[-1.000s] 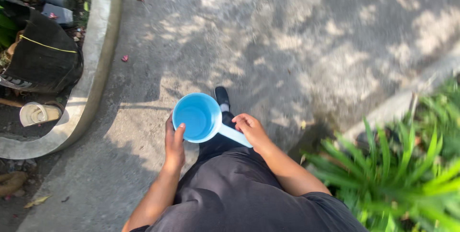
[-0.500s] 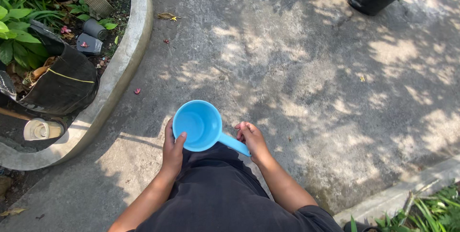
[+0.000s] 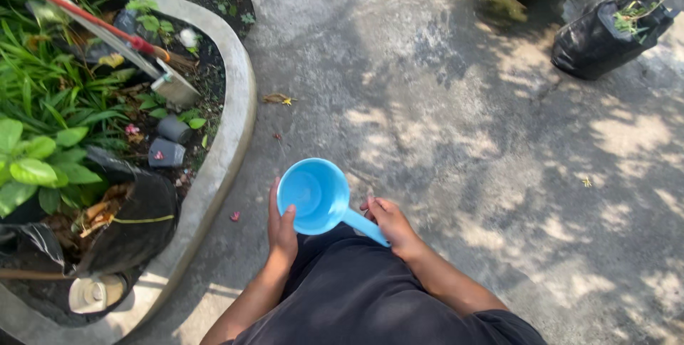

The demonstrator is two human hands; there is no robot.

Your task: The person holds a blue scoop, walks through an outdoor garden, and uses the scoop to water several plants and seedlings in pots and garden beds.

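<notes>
Blue plastic dipper (image 3: 318, 196), held level in front of the waist, above the concrete path (image 3: 456, 117). Left hand (image 3: 281, 230) cups the bowl's side, thumb on the rim. Right hand (image 3: 390, 225) closed round the handle. Best carried level, both grips firm, well away from the curved kerb (image 3: 226, 147) and the black bag (image 3: 602, 35).

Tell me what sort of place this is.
Most likely a garden path: a concrete walkway, a curbed planting bed with leafy plants, and a black grow bag.
</notes>
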